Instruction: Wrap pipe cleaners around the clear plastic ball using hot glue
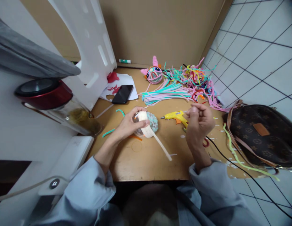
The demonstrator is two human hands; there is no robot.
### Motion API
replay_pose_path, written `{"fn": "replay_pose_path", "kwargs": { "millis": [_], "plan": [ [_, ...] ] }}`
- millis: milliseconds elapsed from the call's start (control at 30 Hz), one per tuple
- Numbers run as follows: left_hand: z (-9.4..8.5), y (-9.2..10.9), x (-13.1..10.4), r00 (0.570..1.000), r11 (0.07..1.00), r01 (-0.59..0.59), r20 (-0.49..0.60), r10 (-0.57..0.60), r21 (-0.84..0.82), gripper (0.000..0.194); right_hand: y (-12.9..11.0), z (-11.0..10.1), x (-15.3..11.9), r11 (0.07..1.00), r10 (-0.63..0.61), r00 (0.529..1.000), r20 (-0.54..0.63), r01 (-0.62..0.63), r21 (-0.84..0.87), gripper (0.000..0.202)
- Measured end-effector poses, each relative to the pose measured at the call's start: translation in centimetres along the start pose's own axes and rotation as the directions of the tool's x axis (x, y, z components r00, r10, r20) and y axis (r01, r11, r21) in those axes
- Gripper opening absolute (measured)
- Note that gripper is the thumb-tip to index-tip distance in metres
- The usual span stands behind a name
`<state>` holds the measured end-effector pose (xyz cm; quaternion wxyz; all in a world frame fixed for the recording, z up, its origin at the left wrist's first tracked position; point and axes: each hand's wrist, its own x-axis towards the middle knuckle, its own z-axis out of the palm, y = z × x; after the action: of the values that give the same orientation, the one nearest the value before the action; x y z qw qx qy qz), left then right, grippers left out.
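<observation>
My left hand [134,123] is closed round a small ball-like piece [153,121] in mottled teal and grey. A cream band [144,124] crosses it under my thumb, and a loose cream strip [162,147] trails toward the table's front. My right hand [199,121] is raised to the right with its fingers pinched; what they hold, if anything, is too small to make out. Beside that hand lies a yellow glue gun [175,116], its nozzle pointing left toward the piece.
Behind lie teal and pink fuzzy stems [167,94], a tangled heap [197,77], a pink-eared ball figure [154,73] and a black phone [122,94]. A glass bottle [77,114] stands left. A brown bag [261,135] and black cord [228,158] are right.
</observation>
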<state>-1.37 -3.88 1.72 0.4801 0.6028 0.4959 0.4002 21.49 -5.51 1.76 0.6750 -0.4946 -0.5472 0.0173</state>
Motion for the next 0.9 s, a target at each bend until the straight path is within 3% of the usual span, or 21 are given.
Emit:
{"fn": "replay_pose_path", "kwargs": {
  "millis": [33, 100, 200, 333, 533, 667, 767, 833, 900],
  "plan": [
    [0.0, 0.0, 0.0, 1.0, 1.0, -0.003, 0.002, 0.003, 0.004, 0.055, 0.3, -0.1, 0.2, 1.0, -0.004, 0.999, -0.038, 0.003, -0.004, 0.016],
    [-0.1, 0.1, 0.0, 1.0, 1.0, -0.009, 0.009, 0.009, 0.021, 0.054, 0.5, -0.2, 0.4, 0.998, -0.053, 0.999, 0.014, 0.053, -0.033, 0.02],
    [-0.1, 0.1, -0.1, 1.0, 0.999, -0.01, 0.024, 0.009, 0.033, 0.055, 0.3, 0.0, 0.1, 0.988, -0.135, 0.959, 0.25, 0.15, -0.044, 0.026],
    [-0.2, 0.1, -0.1, 0.999, 0.999, -0.013, 0.034, 0.012, 0.032, 0.056, -0.4, 0.6, -1.1, 0.987, -0.139, 0.865, 0.482, 0.158, 0.001, 0.029],
    [-0.1, -0.2, -0.1, 0.999, 0.999, -0.034, 0.019, 0.034, 0.025, 0.054, -0.6, 0.7, -1.5, 0.992, -0.125, 0.829, 0.545, 0.119, 0.047, 0.026],
    [-0.1, -0.2, 0.0, 0.999, 0.999, -0.035, 0.018, 0.034, 0.013, 0.054, -0.8, 0.6, -1.1, 0.982, -0.177, 0.712, 0.68, 0.083, 0.169, 0.024],
    [-0.1, -0.1, 0.0, 0.999, 0.999, -0.033, 0.019, 0.033, -0.006, 0.052, -0.5, 0.8, -1.3, 0.98, -0.197, 0.638, 0.745, 0.123, 0.154, 0.037],
    [0.0, 0.0, 0.0, 0.999, 1.0, -0.024, 0.023, 0.024, -0.012, 0.051, -0.2, 0.9, -1.4, 0.985, -0.166, 0.639, 0.751, 0.141, 0.098, 0.024],
    [0.0, 0.0, 0.0, 1.0, 1.0, -0.017, 0.019, 0.017, -0.015, 0.052, 0.1, 0.9, -1.5, 0.992, -0.116, 0.675, 0.728, 0.109, 0.057, 0.006]
  ]
}}
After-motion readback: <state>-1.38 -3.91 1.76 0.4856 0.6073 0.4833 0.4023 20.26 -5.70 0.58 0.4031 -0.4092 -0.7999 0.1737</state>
